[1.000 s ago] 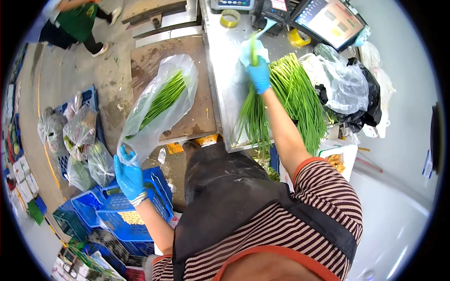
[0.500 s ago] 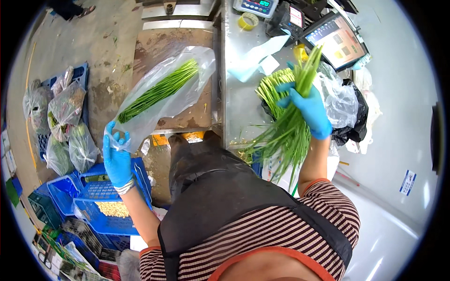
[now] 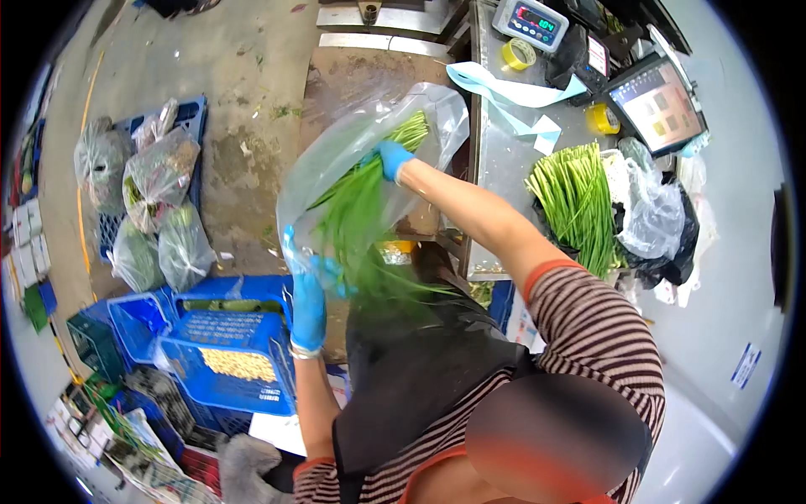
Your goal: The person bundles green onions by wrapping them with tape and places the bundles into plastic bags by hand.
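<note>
Head view: the right hand (image 3: 391,161), in a blue glove, is closing its fingers around a bunch of greens (image 3: 357,214) and is holding it over a clear bag (image 3: 304,181). The long leaves are hanging toward the person's apron (image 3: 403,353), blurring along their length; whether the stalk ends are lying inside the bag or above it, one cannot tell. More stalks (image 3: 410,128) are showing at the bag's far end. The left hand (image 3: 309,307), also gloved, is touching the bag's near edge with its fingers standing apart; whether it is pinching the film, one cannot tell.

Beneath the bag, a brown board (image 3: 344,71) is lying beside a steel table (image 3: 495,231). On the table, a pile (image 3: 575,197) of similar greens is resting near some plastic bags (image 3: 648,214). Farther back, a pale blue strip (image 3: 504,91) is curling across the steel, one tape roll (image 3: 518,55) is lying before a scale (image 3: 531,23), and another roll (image 3: 602,119) is sitting beside a lit screen (image 3: 662,107).

Past the left hand, a blue crate (image 3: 189,343) is holding pale yellow pieces (image 3: 239,364). Beyond it, bagged produce (image 3: 164,181) is resting on a blue pallet (image 3: 195,126) on the floor (image 3: 252,197).
</note>
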Demonstrator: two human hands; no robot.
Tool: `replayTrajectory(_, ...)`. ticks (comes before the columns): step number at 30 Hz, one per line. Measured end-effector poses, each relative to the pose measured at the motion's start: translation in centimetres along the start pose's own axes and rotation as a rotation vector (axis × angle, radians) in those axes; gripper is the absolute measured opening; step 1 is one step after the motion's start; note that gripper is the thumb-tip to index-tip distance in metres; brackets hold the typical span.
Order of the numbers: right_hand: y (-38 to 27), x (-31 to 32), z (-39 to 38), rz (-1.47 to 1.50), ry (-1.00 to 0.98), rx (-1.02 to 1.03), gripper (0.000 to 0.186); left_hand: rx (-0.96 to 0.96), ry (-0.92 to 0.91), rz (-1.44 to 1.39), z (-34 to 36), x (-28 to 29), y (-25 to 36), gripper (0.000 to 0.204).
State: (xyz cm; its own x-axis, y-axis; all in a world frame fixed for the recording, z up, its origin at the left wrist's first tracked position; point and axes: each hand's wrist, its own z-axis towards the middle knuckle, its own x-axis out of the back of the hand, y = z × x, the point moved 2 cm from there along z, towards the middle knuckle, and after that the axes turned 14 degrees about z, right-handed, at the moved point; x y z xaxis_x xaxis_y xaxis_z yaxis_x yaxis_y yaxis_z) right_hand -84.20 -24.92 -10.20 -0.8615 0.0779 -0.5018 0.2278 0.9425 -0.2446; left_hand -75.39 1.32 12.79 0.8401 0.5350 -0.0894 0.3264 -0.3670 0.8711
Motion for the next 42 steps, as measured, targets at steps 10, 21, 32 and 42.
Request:
replayTrajectory(10,-1.9,2.5,-2.2,-0.159,-0.126,0.154,0.039,-0.036,0.153,-0.061,2.4,0.9,1.0,0.058)
replayTrajectory(21,-20.1,20.3,-34.7,-1.491,1.05,1.223,0.117,0.09,0.257,-0.259,1.9,2.1,-0.7,0.047)
replayTrajectory(32,-24.6,27.2,-31.6,-1.584,1.256,0.746,0.052,-0.087,0.303,-0.19,1.2,2.9,-3.6,0.044)
replayTrajectory(42,-23.5,28.1,-39.5,-1.013,0.782,1.155,0.053,0.025,0.235,-0.322,1.3,4.4,-3.8,0.049)
